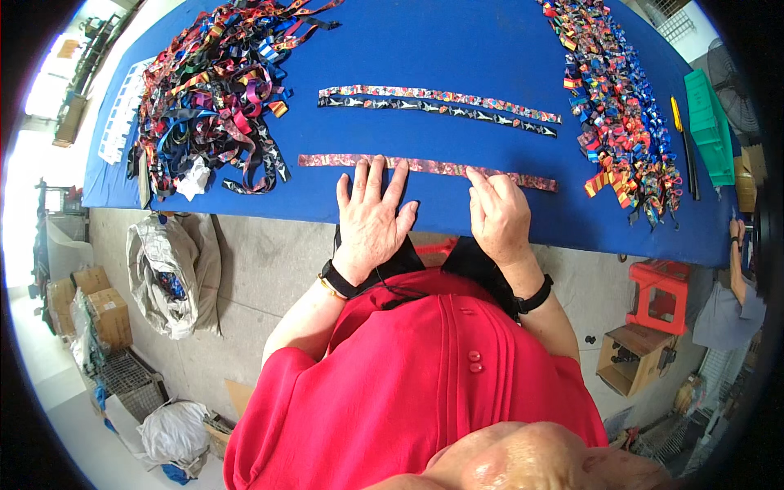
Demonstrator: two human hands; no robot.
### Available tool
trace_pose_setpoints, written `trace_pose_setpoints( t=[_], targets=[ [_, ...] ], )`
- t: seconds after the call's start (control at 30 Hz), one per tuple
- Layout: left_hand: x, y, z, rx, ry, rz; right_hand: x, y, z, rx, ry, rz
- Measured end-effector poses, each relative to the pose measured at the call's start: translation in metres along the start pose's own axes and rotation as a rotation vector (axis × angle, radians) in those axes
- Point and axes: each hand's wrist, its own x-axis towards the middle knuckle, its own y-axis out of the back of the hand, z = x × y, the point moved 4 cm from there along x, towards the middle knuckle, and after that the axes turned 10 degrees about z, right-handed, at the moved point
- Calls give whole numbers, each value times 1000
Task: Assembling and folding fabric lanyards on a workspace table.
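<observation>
Starting on the left, a big messy pile of straps lay on the blue counter, out past the left hand and ahead of it. A crumpled white scrap sat by the near edge of that pile, straight out to the left of the same hand.

Next came the pink patterned strap, just ahead of both palms. It was long and thin, and its long way ran from side to side, across the front of both hands. It tipped a little, so its right end sat closer to the body than its left end. The left hand was flat and spread, with its fingertips on the strap. The left end poked out past that hand.

Farther ahead of both hands, a flowery strap and a black strap with white shapes lay close together, nearly the same way round.

The right hand was apart from the left one. It was curled, and its pointing finger touched the pink strap. I could not tell if it was pinching. The right end was nearer to this hand, sticking out past it. Well out to its right lay a long row of bunched straps.
</observation>
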Motion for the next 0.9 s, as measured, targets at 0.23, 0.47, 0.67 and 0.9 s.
trace_pose_setpoints(
  t=[0.23,0.47,0.67,0.9],
  targets=[
    [-1,1,0,7,6,5,0,0,-2,6,5,15],
    [-2,0,0,-6,-2,7,0,2,-3,5,6,24],
    [-2,1,1,11,-4,10,1,5,-5,-5,-1,18],
    [-3,1,0,9,-6,12,1,4,-5,-4,-3,25]
  ],
)
